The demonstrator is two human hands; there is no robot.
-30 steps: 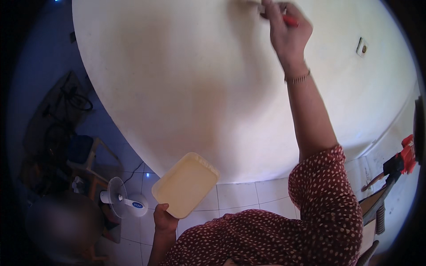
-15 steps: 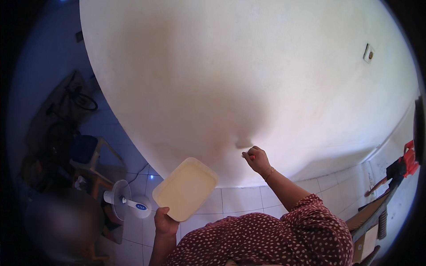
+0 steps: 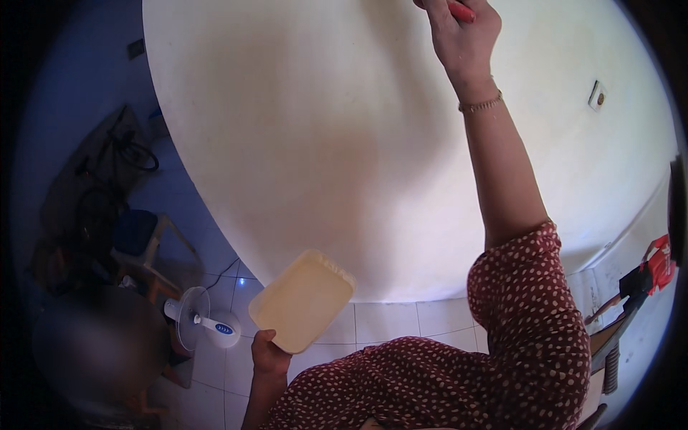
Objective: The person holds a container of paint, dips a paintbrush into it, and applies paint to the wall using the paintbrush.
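While the right hand (image 3: pixel 466 36) is up at the top of the head view, its fingers are closed around a red handle (image 3: pixel 461 11). The upper border cuts off the far end of that tool, so whether it touches the pale wall (image 3: pixel 272 158) cannot be told. A thin bracelet (image 3: pixel 480 105) circles the right wrist, and a maroon sleeve (image 3: pixel 530 279) with pale spots covers the upper arm.

The left hand (image 3: pixel 269 352), low and left of the person's middle, grips a shallow, pale yellow container (image 3: pixel 304 301) by its nearest corner. The thumb lies over the rim, and the other fingers are mostly hidden. Rounded at its corners, the container is held in front of the wall's lower edge, well apart from the red handle; how full it is cannot be made out.

Near the wall's right edge sits a small switch plate (image 3: pixel 597 95). On the tiled floor (image 3: pixel 383 322), close to the wall's lower left end, stands a white fan (image 3: pixel 218 328). Beyond it are a blue-seated chair (image 3: pixel 135 231) and, farther off in the shade, a dark bicycle (image 3: pixel 132 154).
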